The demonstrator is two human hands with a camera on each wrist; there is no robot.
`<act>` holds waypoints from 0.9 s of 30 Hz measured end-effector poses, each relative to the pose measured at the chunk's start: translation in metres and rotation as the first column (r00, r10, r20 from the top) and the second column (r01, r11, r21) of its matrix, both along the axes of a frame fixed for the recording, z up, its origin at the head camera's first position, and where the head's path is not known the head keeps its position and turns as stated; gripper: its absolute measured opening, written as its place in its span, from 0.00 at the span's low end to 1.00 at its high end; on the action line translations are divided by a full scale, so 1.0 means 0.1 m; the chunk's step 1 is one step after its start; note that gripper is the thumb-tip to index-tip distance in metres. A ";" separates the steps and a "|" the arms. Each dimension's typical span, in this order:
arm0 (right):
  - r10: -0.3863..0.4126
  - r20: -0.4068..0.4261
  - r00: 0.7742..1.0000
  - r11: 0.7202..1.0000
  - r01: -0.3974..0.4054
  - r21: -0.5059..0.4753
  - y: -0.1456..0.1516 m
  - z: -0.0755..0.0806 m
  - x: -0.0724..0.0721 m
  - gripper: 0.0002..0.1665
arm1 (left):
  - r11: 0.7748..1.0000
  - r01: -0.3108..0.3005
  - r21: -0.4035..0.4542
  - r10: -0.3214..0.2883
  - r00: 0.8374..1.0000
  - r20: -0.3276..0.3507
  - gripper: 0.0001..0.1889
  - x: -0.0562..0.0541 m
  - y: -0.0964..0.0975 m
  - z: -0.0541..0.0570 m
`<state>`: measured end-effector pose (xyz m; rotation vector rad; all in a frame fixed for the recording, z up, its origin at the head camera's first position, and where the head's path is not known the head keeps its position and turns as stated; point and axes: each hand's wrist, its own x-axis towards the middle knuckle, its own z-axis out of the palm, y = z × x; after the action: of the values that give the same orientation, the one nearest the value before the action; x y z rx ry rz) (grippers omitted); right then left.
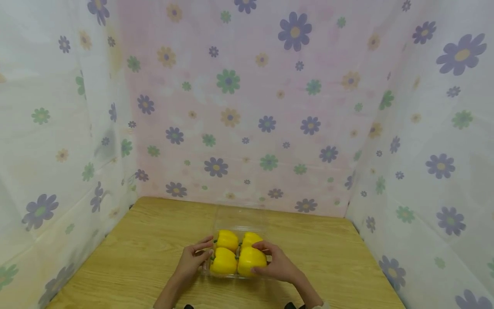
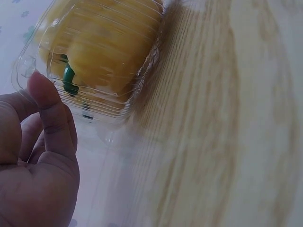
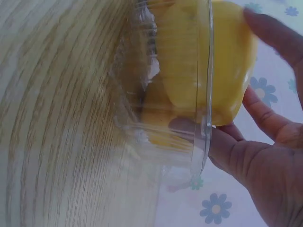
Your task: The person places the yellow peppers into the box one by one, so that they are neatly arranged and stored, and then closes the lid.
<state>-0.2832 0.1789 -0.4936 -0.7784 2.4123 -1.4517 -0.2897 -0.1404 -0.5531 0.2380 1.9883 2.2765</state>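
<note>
Pinching the rim of the clear container (image 2: 106, 101), left hand (image 1: 189, 262) apparently steadies it, fingertips half hidden. Right hand (image 1: 279, 264) grasps the near-right pepper (image 1: 251, 261), thumb inside the wall, since three other peppers (image 1: 224, 261) crowd the remaining sides.

We look down on a table (image 1: 166, 225) with a wood-grain top, honey-brown from above and paler, with brown streaks, in both wrist views. We see its back edge and both side edges, which spread apart toward us; its near edge falls outside our view. Directly on it, around the middle of its width and nearer to us than to the back edge, we find a clear plastic container (image 2: 106, 106), its ribbed walls rising from the wood. Its transparent lid (image 1: 240, 216) stands open on the far side, and we make out a soft shadow along its base.
</note>
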 end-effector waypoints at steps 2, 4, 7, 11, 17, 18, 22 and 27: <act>-0.023 -0.024 0.999 1.000 0.024 0.011 -0.02 0.01 0.00 0.31 | 1.000 0.000 0.002 0.000 1.000 -0.006 0.25 -0.01 0.00 0.00; -0.036 -0.046 0.998 0.999 0.037 0.015 -0.03 0.01 0.00 0.30 | 1.000 0.004 -0.002 -0.005 1.000 -0.012 0.25 -0.01 -0.01 0.00; -0.034 -0.057 0.998 0.999 0.034 0.014 -0.03 -0.01 0.00 0.30 | 1.000 0.013 -0.007 -0.014 1.000 -0.019 0.26 -0.01 -0.01 -0.02; -0.028 -0.045 0.999 0.999 0.028 0.018 -0.03 -0.02 -0.02 0.31 | 1.000 0.013 -0.017 -0.013 1.000 -0.025 0.25 -0.02 -0.02 -0.03; -0.028 0.027 0.999 1.000 0.028 0.003 -0.04 0.02 -0.01 0.32 | 1.000 0.006 -0.015 -0.006 1.000 -0.031 0.25 -0.03 -0.02 -0.02; -0.027 0.039 0.999 1.000 0.027 0.001 -0.04 0.02 -0.01 0.33 | 1.000 0.004 -0.014 -0.005 1.000 -0.028 0.25 -0.03 -0.02 -0.02; -0.018 0.048 0.999 1.000 0.017 0.013 -0.04 0.03 -0.02 0.33 | 1.000 0.005 -0.015 -0.006 1.000 -0.029 0.25 -0.02 -0.01 -0.01; -0.030 0.054 0.998 0.998 0.027 0.057 -0.04 0.03 -0.03 0.32 | 1.000 0.009 -0.015 -0.010 0.999 -0.032 0.26 -0.01 0.00 -0.02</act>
<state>-0.2863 0.1749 -0.4908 -0.6851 2.4216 -1.3911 -0.2909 -0.1402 -0.5548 0.2845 2.0141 2.2657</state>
